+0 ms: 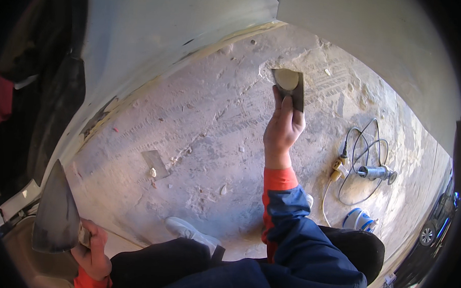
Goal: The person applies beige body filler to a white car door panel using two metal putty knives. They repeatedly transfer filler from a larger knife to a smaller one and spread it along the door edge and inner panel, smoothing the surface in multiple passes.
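Observation:
My left hand (pixel 93 250), low at the left, is closed round the short handle of a trowel (pixel 57 216). Its dark, broad blade tapers upward beside the car body. Ahead of me, my right hand (pixel 283 128) stretches out over the floor, gripping a thin dark scraper plate (pixel 299 93) between thumb and fingers. A rounded beige mound of what looks like putty (pixel 287 78) sits on that plate. The pale car body panel (pixel 158 27) curves along the left and top, apart from my right hand.
An angle grinder (pixel 376 172) with a looped cable and a yellowish plug connector (pixel 338 169) lies on the dusty floor at right. Nearby is a blue-and-white tub (pixel 358 219). A flat plate (pixel 160 161) rests on the floor at left. A pale panel (pixel 369 37) overhangs the upper right.

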{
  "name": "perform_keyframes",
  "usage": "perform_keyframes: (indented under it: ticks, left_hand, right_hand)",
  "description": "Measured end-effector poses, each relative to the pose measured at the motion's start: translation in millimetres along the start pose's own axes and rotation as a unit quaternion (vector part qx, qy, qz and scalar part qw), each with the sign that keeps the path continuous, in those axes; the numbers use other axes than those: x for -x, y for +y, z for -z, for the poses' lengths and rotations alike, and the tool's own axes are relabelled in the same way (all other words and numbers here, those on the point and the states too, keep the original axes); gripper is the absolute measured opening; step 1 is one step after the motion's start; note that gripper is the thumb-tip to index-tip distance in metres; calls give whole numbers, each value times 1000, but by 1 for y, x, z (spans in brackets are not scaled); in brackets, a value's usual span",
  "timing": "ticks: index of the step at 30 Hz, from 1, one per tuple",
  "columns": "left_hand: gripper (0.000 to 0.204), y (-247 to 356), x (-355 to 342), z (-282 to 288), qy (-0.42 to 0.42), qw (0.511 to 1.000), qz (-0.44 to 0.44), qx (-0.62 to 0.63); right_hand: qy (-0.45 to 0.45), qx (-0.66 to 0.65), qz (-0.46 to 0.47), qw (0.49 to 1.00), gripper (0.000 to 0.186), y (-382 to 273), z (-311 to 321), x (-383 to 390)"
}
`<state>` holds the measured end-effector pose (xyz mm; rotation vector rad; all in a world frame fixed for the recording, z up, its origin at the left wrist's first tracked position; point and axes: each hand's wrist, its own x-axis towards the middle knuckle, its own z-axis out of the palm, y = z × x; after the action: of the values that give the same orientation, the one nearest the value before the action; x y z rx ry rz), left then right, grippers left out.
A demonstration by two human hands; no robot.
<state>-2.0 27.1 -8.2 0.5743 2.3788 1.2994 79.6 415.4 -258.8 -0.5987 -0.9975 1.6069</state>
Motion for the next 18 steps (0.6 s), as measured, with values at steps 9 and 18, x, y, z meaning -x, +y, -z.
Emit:
perform_keyframes:
  ticks: [9,18]
  left_hand:
    - [35,15,10,-12,40,997,69,8]
    - [34,11,18,-17,74,981,177,23]
  right_hand:
    - [-68,388,372,840,27,26,-4,-21]
    - [-160,426,462,761,26,28,-2,-53]
